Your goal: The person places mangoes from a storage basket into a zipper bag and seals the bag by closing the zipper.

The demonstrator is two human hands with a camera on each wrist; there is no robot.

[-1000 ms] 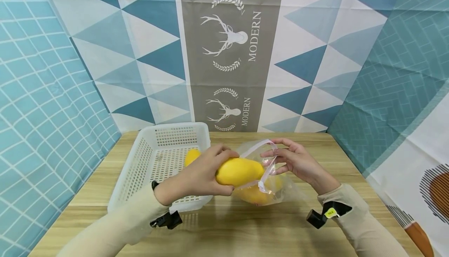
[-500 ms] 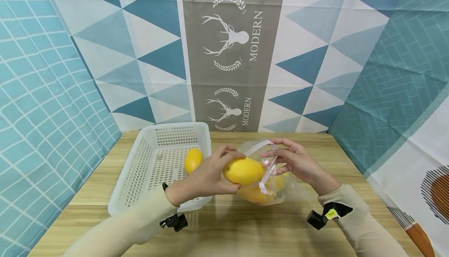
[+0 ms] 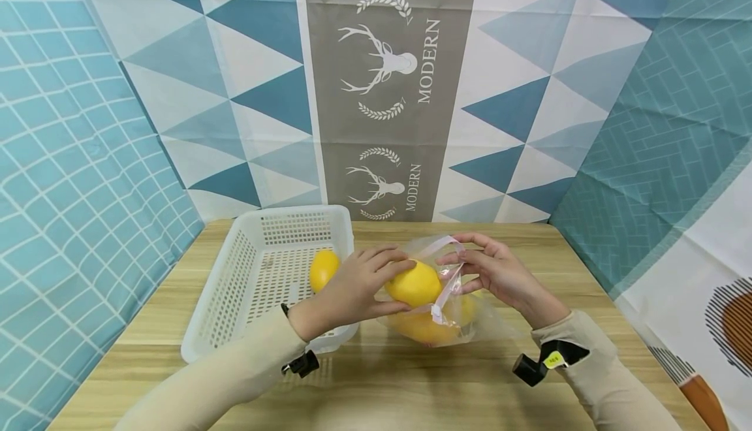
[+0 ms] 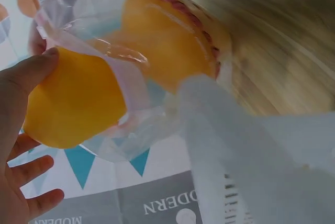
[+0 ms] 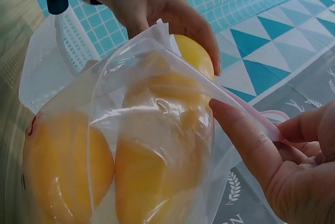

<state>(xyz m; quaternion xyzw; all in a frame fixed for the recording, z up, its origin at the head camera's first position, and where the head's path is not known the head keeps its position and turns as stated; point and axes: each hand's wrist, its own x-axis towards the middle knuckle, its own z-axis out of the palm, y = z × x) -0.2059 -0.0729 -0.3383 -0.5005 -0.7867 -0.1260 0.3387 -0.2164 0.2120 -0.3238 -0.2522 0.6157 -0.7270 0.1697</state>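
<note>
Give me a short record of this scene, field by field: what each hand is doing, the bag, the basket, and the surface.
left hand: left hand grips a yellow mango, its far end at the bag's mouth
right hand: right hand pinches the pink zip strip and holds the mouth open
bag: clear zip bag with two more yellow fruits inside
basket: white perforated basket left of the bag, one yellow fruit in it
surface: wooden table
</note>
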